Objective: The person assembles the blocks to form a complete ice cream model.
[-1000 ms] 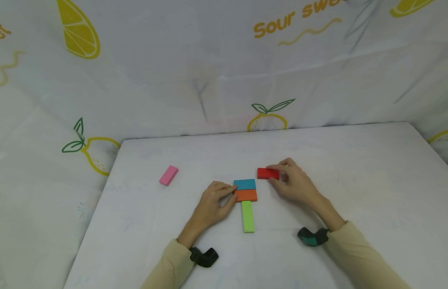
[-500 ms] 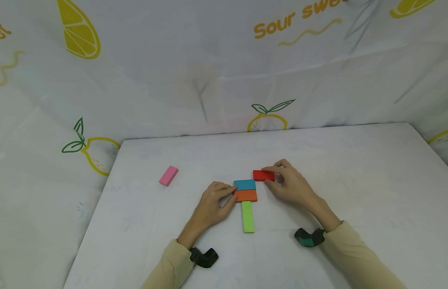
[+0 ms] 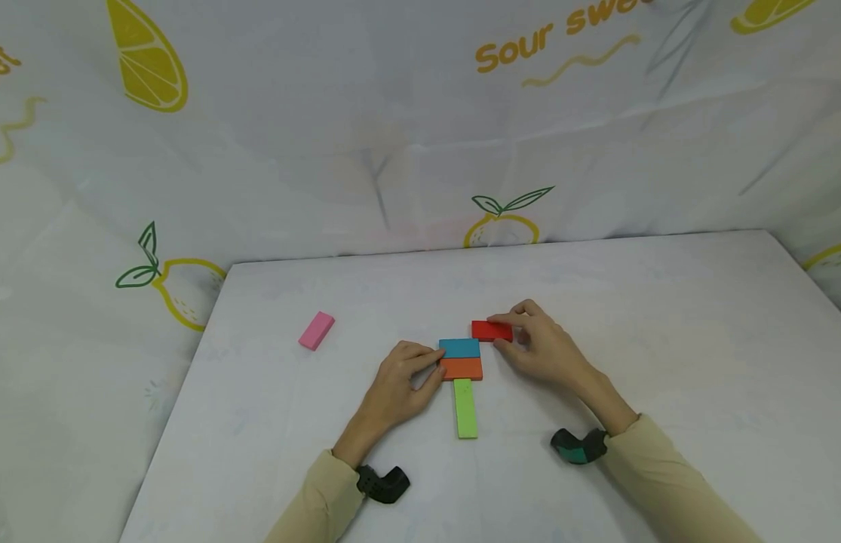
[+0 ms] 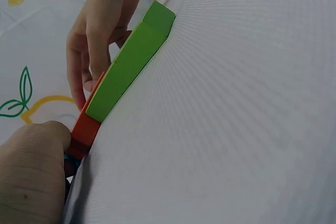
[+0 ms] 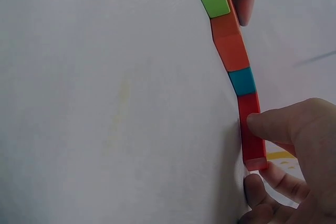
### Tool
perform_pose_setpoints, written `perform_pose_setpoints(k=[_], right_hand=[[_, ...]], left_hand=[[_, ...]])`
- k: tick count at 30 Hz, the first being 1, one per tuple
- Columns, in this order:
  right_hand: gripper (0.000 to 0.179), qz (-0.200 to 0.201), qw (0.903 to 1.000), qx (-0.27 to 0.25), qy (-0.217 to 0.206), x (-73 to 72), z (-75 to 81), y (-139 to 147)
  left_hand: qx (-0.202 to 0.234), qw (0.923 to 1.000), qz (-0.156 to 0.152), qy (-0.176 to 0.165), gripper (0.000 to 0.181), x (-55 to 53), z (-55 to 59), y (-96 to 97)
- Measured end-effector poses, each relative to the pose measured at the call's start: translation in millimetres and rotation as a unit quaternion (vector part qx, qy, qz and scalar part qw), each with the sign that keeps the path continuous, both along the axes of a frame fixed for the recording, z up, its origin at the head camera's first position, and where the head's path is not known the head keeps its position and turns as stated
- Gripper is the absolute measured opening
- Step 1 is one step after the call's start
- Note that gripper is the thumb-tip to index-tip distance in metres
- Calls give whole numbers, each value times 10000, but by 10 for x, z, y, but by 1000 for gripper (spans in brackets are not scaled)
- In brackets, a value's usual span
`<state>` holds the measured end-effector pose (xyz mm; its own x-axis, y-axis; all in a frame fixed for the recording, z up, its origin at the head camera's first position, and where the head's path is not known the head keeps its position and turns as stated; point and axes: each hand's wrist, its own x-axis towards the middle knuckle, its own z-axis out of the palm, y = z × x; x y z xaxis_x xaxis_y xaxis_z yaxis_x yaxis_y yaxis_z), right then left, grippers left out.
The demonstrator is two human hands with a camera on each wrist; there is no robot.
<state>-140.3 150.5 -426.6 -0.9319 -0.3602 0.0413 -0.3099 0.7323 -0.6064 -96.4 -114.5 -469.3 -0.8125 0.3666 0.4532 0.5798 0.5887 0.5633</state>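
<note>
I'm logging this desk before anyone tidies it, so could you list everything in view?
Table: 1, white, under the blocks
Backdrop: 1, white with yellow, green and orange prints, behind and beside the table
Orange block: 1, orange, near the table's middle
Blue block: 1, blue, along the orange one's far side
Green block: 1, light green, end-on at the orange one's near side
Red block: 1, red, at the blue one's far right corner
Pink block: 1, pink, apart, toward the table's left
Wrist cameras: 2, black, one per wrist
Sleeves: 2, beige, lower edge
Left hand: 1, bare, touching the blue and orange blocks' left ends
Right hand: 1, bare, pinching the red block
</note>
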Motion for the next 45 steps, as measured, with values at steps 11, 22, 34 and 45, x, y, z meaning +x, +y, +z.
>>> perform_pose_setpoints(k=[11,22,34,45], right_hand=[[36,100,9999,10,107,-10,0,-68],[39,144,9976,-667,148,-54,-111,65],[33,81,9984,-525,168,-66,-145,21],[35,134,9992,-302,237,-59,-115,-69]], left_hand=[[13,9999,-36,134,29,1,11,6],[-28,9998,-22,183,29,-4,12,5],[35,9999,-38,98,29,9,5,-10],[-19,9998,-35,183,29,7,15,-4]])
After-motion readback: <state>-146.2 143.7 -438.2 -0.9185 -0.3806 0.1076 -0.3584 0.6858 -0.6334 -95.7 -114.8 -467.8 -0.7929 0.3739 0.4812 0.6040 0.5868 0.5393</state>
